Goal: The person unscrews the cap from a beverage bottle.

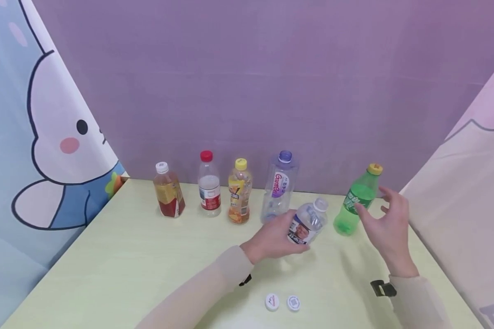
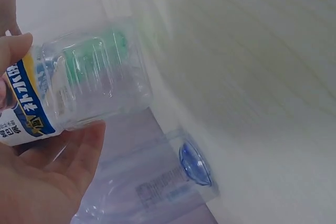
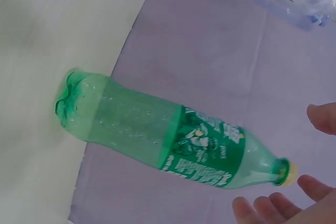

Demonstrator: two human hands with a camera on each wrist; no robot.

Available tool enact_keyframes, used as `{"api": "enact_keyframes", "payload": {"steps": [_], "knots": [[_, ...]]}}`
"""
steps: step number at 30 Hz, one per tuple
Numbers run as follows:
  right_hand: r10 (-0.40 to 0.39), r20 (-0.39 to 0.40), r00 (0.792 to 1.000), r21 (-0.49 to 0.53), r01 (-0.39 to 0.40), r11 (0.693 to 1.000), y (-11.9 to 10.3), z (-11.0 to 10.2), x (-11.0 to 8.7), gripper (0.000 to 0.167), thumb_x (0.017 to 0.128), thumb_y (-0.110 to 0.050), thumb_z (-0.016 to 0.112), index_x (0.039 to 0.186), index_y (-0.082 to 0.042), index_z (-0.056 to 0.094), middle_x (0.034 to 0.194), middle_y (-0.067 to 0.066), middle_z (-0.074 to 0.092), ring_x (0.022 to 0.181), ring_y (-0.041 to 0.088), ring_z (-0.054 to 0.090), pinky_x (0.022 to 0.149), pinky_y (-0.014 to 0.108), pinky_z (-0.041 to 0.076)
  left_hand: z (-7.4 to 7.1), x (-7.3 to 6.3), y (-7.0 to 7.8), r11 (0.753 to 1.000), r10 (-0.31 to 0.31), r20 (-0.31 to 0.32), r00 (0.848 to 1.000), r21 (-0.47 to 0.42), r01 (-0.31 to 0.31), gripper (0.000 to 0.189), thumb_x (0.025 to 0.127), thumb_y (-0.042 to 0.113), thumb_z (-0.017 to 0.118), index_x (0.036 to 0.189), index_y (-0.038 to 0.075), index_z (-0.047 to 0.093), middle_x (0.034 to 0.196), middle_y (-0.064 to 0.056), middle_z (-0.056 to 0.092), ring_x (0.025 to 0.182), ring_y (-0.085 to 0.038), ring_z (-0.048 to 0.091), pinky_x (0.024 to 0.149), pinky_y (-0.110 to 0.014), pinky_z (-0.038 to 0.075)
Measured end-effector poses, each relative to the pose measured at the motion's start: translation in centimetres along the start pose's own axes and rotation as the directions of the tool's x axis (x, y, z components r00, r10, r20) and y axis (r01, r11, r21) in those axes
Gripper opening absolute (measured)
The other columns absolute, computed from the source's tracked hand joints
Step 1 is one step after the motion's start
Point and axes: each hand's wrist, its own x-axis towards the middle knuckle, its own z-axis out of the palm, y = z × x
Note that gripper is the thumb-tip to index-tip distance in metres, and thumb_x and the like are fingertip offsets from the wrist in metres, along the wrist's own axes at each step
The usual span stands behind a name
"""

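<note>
My left hand [image 1: 276, 235] grips a clear plastic bottle [image 1: 314, 218] around its blue-and-white label, holding it tilted above the table. In the left wrist view, the ribbed lower part of this clear bottle [image 2: 100, 77] points away from the palm. My right hand [image 1: 389, 224] has its fingers spread beside a green plastic bottle [image 1: 357, 197] that stands on the table with a yellow cap on. Seen from the right wrist, the fingertips [image 3: 270, 208] are close to the yellow cap [image 3: 287, 172], and a gap shows between thumb and bottle.
Behind my left hand stands a tall uncapped bluish bottle [image 1: 285, 173]. Further left are a yellow-capped bottle [image 1: 240, 194], a red-capped bottle [image 1: 209, 187] and a white-capped bottle [image 1: 170, 194]. Two loose white caps [image 1: 272, 302] lie near the front. A purple backdrop [image 1: 247, 91] rises behind the table.
</note>
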Motion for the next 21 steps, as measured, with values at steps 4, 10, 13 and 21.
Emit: {"api": "enact_keyframes", "payload": {"steps": [4,10,13,21], "knots": [[0.082,0.043,0.996,-0.004,-0.082,0.997,0.6,0.0,0.6,0.074,0.088,-0.015,0.077,0.149,0.003,0.04,0.142,0.024,0.041,0.125,0.035,0.042,0.091,0.021,0.037,0.2,0.4,0.3,1.0,0.003,0.011,1.0,0.021,-0.003,0.08,0.082,0.044,0.084,0.145,0.015,0.044,0.112,0.008,0.063,0.094,-0.002,0.059,0.079,-0.021,0.052],[0.148,0.124,0.981,0.005,-0.149,0.989,1.6,0.1,1.8,0.087,0.092,-0.025,0.074,0.159,-0.001,0.023,0.156,0.027,0.03,0.135,0.041,0.035,0.107,0.052,0.04,0.2,1.4,0.9,0.999,-0.004,0.005,1.0,0.033,0.003,0.08,0.082,0.044,0.084,0.145,0.014,0.044,0.116,0.006,0.061,0.098,-0.004,0.059,0.083,-0.023,0.053],[0.174,0.168,0.97,0.031,-0.182,0.983,2.1,0.2,2.3,0.094,0.094,-0.03,0.073,0.162,-0.004,0.014,0.163,0.024,0.022,0.142,0.043,0.029,0.109,0.064,0.036,0.3,2.0,1.1,0.999,-0.01,-0.011,1.0,0.035,0.011,0.079,0.082,0.044,0.084,0.144,0.015,0.045,0.118,0.006,0.061,0.101,-0.004,0.06,0.084,-0.024,0.053],[0.206,0.211,0.955,0.054,-0.222,0.973,3.0,0.9,3.0,0.1,0.093,-0.039,0.072,0.163,-0.007,0.008,0.166,0.02,0.018,0.144,0.045,0.026,0.11,0.067,0.032,1.5,3.3,1.4,0.994,-0.028,-0.025,0.999,0.1,0.031,0.08,0.081,0.044,0.085,0.145,0.018,0.046,0.119,0.007,0.063,0.101,-0.004,0.061,0.085,-0.024,0.053]]}}
